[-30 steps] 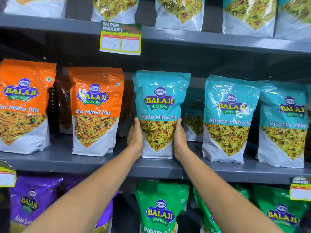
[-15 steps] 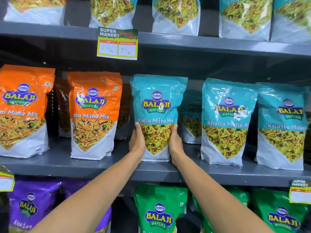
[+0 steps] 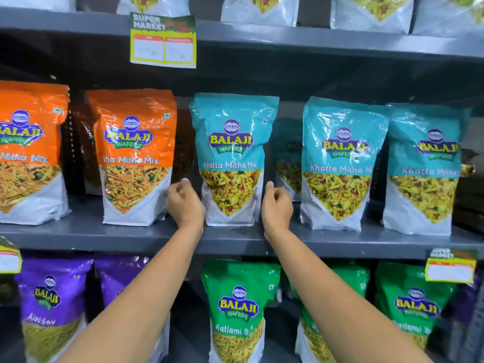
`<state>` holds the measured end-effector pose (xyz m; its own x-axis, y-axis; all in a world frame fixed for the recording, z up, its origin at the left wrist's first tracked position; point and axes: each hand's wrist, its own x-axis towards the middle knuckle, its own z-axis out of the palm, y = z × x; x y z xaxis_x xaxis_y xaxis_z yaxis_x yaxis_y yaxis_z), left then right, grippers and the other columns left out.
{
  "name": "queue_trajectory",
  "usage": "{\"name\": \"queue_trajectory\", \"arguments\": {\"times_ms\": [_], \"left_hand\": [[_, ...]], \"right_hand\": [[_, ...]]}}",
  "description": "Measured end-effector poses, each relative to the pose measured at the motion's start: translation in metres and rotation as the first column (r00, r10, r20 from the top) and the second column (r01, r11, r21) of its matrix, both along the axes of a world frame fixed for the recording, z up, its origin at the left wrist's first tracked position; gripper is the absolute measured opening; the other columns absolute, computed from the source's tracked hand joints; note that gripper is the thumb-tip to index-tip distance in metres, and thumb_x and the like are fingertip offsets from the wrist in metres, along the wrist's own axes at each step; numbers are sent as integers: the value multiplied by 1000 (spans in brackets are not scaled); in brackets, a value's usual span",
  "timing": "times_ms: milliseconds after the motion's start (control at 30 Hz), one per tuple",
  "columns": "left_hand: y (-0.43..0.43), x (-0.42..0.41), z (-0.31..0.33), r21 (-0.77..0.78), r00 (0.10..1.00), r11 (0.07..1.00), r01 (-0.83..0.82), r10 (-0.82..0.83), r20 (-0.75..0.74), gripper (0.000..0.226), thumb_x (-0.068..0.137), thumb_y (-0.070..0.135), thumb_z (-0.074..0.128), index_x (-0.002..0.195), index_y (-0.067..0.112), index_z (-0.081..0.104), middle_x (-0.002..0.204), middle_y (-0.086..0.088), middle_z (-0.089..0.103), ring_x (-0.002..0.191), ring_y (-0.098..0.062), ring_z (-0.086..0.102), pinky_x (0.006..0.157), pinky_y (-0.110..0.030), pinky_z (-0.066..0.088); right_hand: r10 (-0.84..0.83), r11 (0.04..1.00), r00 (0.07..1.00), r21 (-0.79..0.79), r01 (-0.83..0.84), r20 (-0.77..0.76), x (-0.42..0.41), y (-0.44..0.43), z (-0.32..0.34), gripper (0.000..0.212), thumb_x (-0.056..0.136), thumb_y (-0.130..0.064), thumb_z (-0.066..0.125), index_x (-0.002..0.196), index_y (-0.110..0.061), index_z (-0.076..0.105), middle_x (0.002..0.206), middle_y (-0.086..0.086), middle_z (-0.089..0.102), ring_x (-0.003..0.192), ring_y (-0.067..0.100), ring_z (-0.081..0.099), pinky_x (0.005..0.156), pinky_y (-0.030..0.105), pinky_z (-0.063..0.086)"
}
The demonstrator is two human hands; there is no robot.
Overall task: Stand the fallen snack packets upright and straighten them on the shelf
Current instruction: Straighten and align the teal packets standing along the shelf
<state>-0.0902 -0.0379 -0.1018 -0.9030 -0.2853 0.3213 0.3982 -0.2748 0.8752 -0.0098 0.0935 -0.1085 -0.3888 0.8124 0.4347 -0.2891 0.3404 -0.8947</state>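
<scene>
Several rear packets (image 3: 288, 158) sit half-hidden, labels unreadable.

teal packet (image 3: 231, 158) upright | both hands beside (fingers curled)

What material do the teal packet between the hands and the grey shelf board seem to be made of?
Teal packet: likely thin glossy plastic film, since it shows bright glare, wrinkles and a clear window onto the snack. Shelf board: probably painted metal, with a smooth, matte grey, thin straight edge; the look alone cannot confirm it.
</scene>
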Motion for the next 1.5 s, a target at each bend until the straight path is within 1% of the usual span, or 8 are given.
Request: {"name": "queue_trajectory", "arguments": {"times_ms": [167,433,567,700,867,1100,1300,1500], "left_hand": [[2,16,-17,-79,984,997,-5,-9,-180,21,84,32,46,71,23,59,71,-15,63,79,-42,62,72,-44,50],[81,94,-14,-183,896,905,385,-414,-163,23,95,23,46,73,21,52,64,-6,51,65,-26,54,61,-40,57],[134,120,0,-421,848,766,485,-530,13,30,96,49,32,83,27,47,97,0,55,97,-21,55,92,-37,42],[171,117,9,-473,778,650,595,-612,140,66,94,60,19,141,17,35,147,-6,42,134,-30,41,108,-42,33],[190,105,8,-348,822,764,544,-569,35,55,96,53,29,133,17,48,140,-7,51,129,-28,47,109,-44,36],[186,80,61,-110,885,895,432,-444,-142,24,90,33,46,86,23,68,108,-3,70,102,-23,64,93,-42,52],[194,76,67,-140,917,947,290,-317,-243,12,92,17,55,94,15,66,102,-3,67,94,-15,59,79,-25,47],[196,76,65,-103,923,958,267,-285,-259,16,92,12,55,100,5,67,98,-3,66,91,-14,60,67,-14,45]], "right_hand": [[79,972,995,-218,-92,-69,43,13,-6,30,96,-27,49,72,-8,50,66,4,48,60,17,47,65,30,48],[-354,933,933,38,357,-67,123,73,-24,27,96,-28,48,83,-5,53,94,17,57,79,24,49,71,28,34],[-381,905,923,182,384,-54,143,124,-16,28,96,-25,49,103,3,52,106,19,53,91,26,50,75,25,32],[-199,963,973,209,171,119,133,156,-3,37,99,-34,39,115,-3,49,104,16,56,97,28,54,73,28,31],[-19,966,992,257,-13,124,129,165,-2,28,100,-33,36,118,-12,43,96,5,53,87,20,49,63,26,28],[116,993,980,50,-109,-161,117,193,50,18,98,-28,47,107,-16,55,107,4,60,100,17,56,91,32,45],[99,995,983,1,-100,-152,103,213,79,25,95,-17,53,108,0,66,107,12,69,95,21,61,85,32,51],[269,961,926,5,-277,-266,105,218,66,11,93,-15,57,89,-15,67,110,17,68,108,31,64,99,43,51]]}}
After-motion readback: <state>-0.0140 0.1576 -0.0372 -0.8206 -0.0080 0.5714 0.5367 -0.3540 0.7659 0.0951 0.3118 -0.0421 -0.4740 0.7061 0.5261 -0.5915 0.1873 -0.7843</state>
